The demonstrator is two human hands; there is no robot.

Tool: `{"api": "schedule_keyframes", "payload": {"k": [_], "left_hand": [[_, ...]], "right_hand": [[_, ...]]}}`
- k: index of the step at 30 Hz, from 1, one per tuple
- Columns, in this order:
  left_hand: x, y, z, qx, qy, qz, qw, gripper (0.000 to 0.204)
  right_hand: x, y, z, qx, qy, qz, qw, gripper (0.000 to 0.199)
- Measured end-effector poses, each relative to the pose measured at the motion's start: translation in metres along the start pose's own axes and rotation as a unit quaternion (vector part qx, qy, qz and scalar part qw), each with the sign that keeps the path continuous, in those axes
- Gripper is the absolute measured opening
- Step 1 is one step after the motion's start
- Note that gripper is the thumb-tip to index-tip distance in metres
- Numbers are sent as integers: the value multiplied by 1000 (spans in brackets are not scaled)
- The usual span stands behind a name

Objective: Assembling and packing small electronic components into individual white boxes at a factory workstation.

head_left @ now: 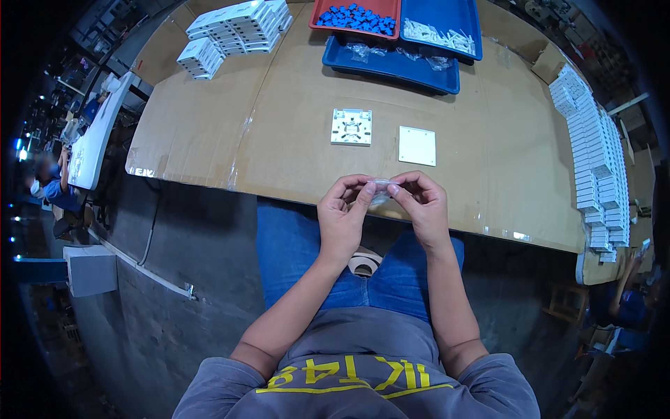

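Note:
Between my two hands, over the table's front edge, is a small clear plastic bag [380, 197]. My left hand [343, 209] pinches its top edge on the left, thumb against fingers. On the right, my right hand [423, 204] pinches the same edge. What the bag holds, if anything, I cannot make out. Beyond my hands lies an open white square plastic housing [352, 127] with dark slots and fittings inside. A plain white square plate [417, 146] with small corner holes lies to its right, apart from it.
A red tray [320, 17] of small blue parts and a blue tray [469, 8] of white pieces stand at the back, with another blue tray [391, 72] holding clear bags before them. White stacked housings [234, 29] are at back left, more stacks [593, 153] far right. People work at both sides.

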State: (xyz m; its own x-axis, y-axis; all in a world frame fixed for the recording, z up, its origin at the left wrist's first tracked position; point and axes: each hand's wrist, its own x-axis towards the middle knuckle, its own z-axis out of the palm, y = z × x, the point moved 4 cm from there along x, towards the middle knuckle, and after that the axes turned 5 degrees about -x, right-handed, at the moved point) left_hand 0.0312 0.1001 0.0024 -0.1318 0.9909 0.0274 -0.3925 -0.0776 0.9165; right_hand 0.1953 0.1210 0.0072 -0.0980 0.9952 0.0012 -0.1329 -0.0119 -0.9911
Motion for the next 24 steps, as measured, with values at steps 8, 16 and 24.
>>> {"api": "schedule_keyframes", "payload": {"k": [8, 16, 24], "left_hand": [[0, -3, -2, -18, 9, -15, 1000, 16], [0, -2, -2, -20, 17, -23, 999, 16], [0, -1, -1, -9, 19, -19, 1000, 17]], "right_hand": [[-1, 2, 1, 12, 12, -21, 1000, 12], [-1, 3, 3, 12, 9, -19, 1000, 13], [-1, 3, 8, 25, 27, -48, 998, 8]]}}
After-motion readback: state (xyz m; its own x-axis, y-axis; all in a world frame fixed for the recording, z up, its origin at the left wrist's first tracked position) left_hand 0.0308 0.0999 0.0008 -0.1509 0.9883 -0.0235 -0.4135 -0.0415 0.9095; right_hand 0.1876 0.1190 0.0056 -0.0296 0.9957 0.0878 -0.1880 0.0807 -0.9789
